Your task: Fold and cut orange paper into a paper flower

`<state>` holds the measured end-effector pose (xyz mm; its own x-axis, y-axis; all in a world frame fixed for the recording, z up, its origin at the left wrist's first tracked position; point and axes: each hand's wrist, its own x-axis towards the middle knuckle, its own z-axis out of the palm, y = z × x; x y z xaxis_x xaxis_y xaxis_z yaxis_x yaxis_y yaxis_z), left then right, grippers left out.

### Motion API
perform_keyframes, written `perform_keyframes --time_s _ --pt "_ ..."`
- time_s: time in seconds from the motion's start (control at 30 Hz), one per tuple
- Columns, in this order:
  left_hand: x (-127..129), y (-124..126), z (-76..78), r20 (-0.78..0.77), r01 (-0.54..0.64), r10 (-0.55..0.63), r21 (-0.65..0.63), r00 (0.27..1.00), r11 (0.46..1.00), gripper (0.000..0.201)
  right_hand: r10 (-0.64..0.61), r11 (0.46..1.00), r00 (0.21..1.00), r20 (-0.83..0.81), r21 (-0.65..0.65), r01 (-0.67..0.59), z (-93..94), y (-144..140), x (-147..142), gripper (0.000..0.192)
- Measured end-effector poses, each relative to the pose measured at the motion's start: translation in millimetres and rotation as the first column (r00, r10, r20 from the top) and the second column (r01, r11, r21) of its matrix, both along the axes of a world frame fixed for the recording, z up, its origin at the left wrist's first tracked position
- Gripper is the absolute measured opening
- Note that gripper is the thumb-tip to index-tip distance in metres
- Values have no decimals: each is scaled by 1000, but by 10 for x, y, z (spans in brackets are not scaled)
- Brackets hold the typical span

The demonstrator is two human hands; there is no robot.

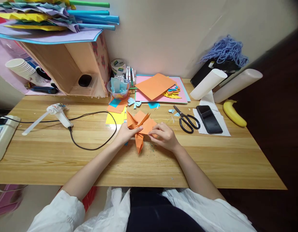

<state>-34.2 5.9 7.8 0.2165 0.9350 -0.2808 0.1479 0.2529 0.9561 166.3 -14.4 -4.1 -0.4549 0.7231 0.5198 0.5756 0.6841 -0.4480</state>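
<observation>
Orange paper shape [139, 126], folded w/ pointy flaps. One flap sticks up on the left, one points down. It lies flat on the wood table [212, 161], in the middle.

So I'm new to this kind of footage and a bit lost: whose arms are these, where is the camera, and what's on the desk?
The camera sits on a person's head, looking down at their own bare arms. The left hand and right hand both pinch a folded orange paper piece on the wooden desk. Around it lie a glue gun with its cord, black scissors, a dark phone, a banana, and sheets of coloured paper at the back.
</observation>
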Motion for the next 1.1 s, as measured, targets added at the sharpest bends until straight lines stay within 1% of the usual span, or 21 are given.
perform_keyframes --time_s 0.13,0.27,0.4,0.5,0.6,0.7,0.77,0.93,1.03,1.1 --pt "-9 7 -34 23 7 -7 -18 1000 1000 42 -21 997 996 81 71 16 -10 -3 -11 12" --pt "-14 8 -54 11 14 -13 -25 1000 1000 41 -21 997 989 147 81 9 -15 5 -6 14" --pt "-9 6 -28 7 -7 7 -20 1000 1000 40 -5 994 985 174 105 -14 -13 5 4 11" --pt "-3 7 -6 12 -9 9 -31 1000 999 40 -18 986 981 193 166 -14 -22 6 5 13" --pt "-2 8 -2 18 2 -2 -21 1000 1000 42 -40 966 976 214 259 -18 -37 5 11 19" --pt "-5 8 -12 15 14 -13 -27 1000 1000 43 -23 934 982 187 355 -46 -38 -4 27 22" --pt "-7 9 -20 18 15 -15 -24 1000 1000 44 -14 921 985 171 386 -54 -28 -11 40 22" --pt "-14 20 -26 20 17 -16 -17 1000 1000 44 3 921 986 167 383 -68 -21 -9 56 23" --pt "-14 23 -22 40 28 -28 6 999 1000 46 5 940 991 136 339 -51 -46 8 47 18" --pt "-10 21 -21 36 27 -28 28 999 999 46 4 959 996 84 281 -28 -58 13 29 13"
